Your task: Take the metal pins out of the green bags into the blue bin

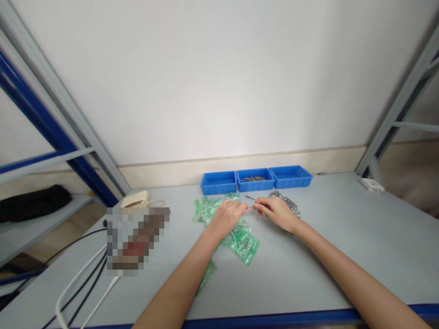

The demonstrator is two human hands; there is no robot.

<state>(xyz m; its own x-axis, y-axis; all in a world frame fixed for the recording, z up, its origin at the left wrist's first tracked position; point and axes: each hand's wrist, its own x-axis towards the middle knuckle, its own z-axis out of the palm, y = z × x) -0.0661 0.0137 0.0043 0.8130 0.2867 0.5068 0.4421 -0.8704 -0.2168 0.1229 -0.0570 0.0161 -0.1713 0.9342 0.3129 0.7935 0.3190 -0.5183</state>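
Note:
My left hand (227, 218) is closed over the green plastic bags, its fingertips pinching one end of a thin metal piece (250, 208), perhaps a screw. Right beside it, my right hand (274, 212) has its thumb and fingers pinched together at the other end of that piece. Small metal parts show through the green bags (245, 244), which lie around and under my left hand. A slim metal rod (250, 198) sticks out beyond my right fingers; whether I hold it is unclear. Behind my right hand lies a pile of loose silver screws (290, 204).
Three blue trays stand in a row by the wall: the left tray (218, 188), the middle tray (255, 185) with thin brownish metal pieces, and the right tray (291, 182). A beige device (136, 199), cables (63, 292) and a blurred-out patch are at left; a white object (372, 185) is far right.

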